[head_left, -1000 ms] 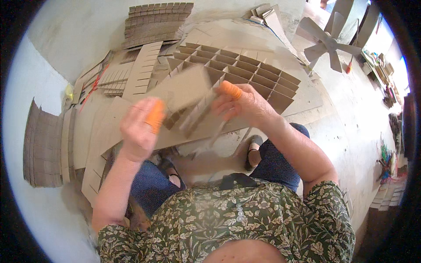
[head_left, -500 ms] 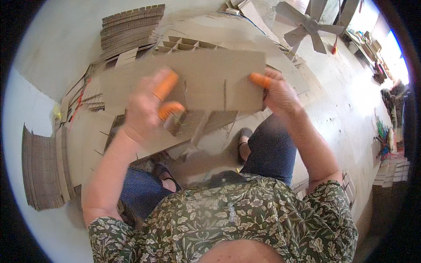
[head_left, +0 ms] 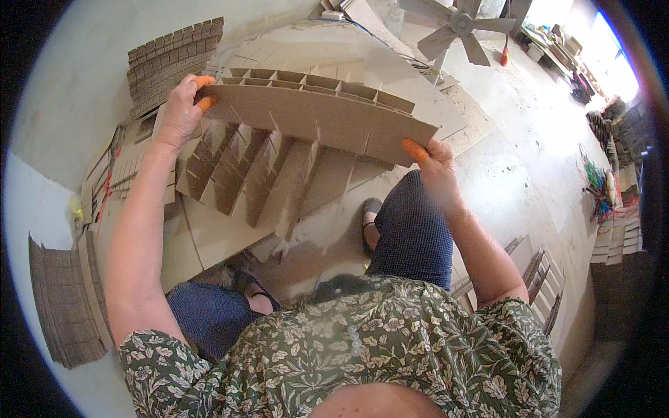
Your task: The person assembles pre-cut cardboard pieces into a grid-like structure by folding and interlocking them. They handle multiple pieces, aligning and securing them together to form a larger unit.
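A long brown cardboard strip with slits along its lower edge spans between my two hands. My left hand, with orange finger covers, pinches its left end. At the lower right corner my right hand grips it, one orange-covered finger showing on the near face. Below and behind the strip stand several slotted cardboard dividers, slanting toward me on the flat cardboard. Just beyond the strip's upper edge rises a row of cardboard cells. Whether the strip's slits sit over the dividers I cannot tell for certain.
Stacks of slotted cardboard strips stand at the far left and near left. A grey fan is at the back right. Tangled coloured cords lie on the right. My legs are either side below the work surface.
My hands have spread apart, the left one moving out to the strip's end. The strip now slants down to the right, and the dividers below it show more.
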`<state>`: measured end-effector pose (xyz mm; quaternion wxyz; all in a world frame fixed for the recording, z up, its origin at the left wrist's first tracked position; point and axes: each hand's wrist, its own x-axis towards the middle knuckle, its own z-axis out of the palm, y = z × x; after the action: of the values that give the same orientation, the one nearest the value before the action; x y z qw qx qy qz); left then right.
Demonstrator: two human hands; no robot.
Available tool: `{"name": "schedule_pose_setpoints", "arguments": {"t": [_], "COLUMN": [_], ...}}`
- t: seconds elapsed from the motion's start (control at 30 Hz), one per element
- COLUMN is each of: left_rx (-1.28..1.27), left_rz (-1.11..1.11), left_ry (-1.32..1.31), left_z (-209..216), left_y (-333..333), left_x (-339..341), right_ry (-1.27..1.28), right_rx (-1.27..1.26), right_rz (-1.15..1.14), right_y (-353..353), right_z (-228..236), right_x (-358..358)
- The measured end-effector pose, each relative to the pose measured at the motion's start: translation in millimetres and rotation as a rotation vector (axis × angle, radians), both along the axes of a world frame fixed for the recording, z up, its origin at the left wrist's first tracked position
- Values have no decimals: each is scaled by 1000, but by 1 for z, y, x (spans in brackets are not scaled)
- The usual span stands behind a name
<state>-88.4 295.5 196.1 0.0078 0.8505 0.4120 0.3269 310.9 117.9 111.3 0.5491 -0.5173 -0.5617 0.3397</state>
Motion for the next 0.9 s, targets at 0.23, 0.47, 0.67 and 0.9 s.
{"name": "schedule_pose_setpoints", "arguments": {"t": [0.23, 0.47, 0.67, 0.9], "left_rx": [-50, -164, -69, -156], "left_rz": [76, 84, 105, 155], "left_ry": [60, 5, 47, 35], "left_z": [-1, -17, -44, -65], "left_y": [13, 20, 41, 34], "left_x": [12, -4, -6, 11], "right_ry": [44, -82, -138, -237], "right_rx": [136, 56, -28, -165], "right_rz": [61, 43, 70, 18], "right_y": [4, 2, 2, 19], "right_z": [-24, 19, 11, -41], "right_x": [2, -8, -14, 9]}}
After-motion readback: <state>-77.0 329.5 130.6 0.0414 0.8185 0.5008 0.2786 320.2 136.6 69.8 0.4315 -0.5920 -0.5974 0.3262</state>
